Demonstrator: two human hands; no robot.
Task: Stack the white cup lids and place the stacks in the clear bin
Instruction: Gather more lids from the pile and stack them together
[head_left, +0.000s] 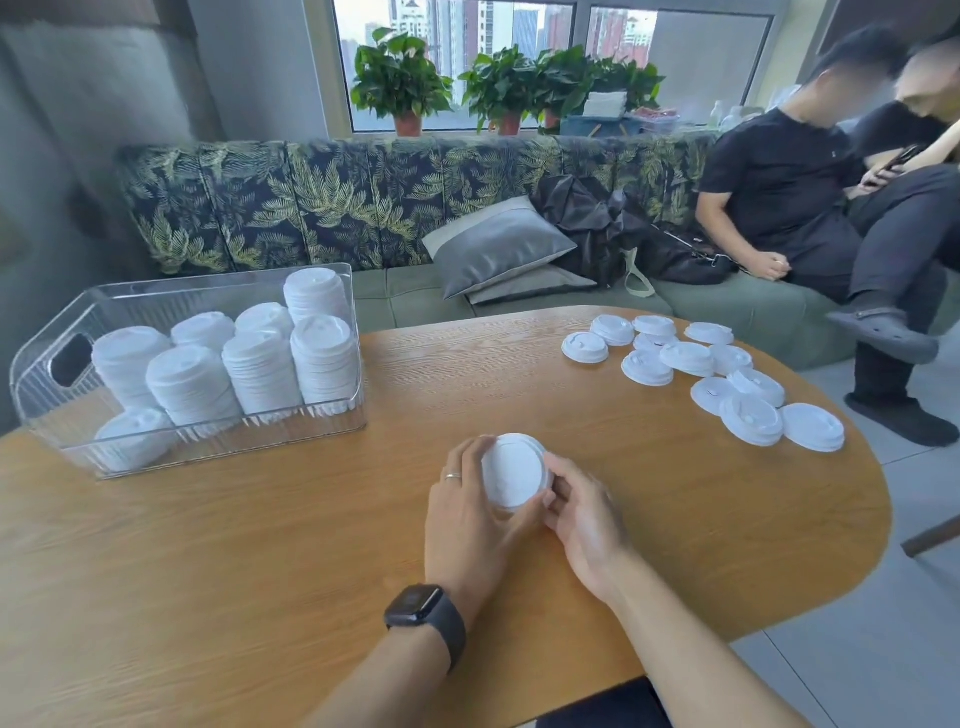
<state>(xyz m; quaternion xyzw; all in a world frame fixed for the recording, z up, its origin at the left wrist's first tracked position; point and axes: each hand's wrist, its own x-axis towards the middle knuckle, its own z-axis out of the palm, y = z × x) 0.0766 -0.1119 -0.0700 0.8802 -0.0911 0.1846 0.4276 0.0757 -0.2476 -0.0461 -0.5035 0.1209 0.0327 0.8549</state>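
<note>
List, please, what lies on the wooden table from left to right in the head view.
clear bin holding lid stacks → left hand → held lid stack → right hand → loose lids.

Two hands, the left hand (470, 512) and the right hand (582, 514), curl together round one short stack of lids (514, 470) (how many lids it holds cannot be told). One clear bin (31, 364) stands to the left of the grip and beyond it, holding eight stacks of white lids (260, 369): seven upright and one lying low at the near corner. About thirteen loose lids (688, 358) lie to the right of the grip and farther out, some overlapping, so the count is approximate. Three potted plants (400, 83) stand far beyond. Two people (779, 182) sit far right. Two cushions (498, 244) lie on one sofa (260, 202).
</note>
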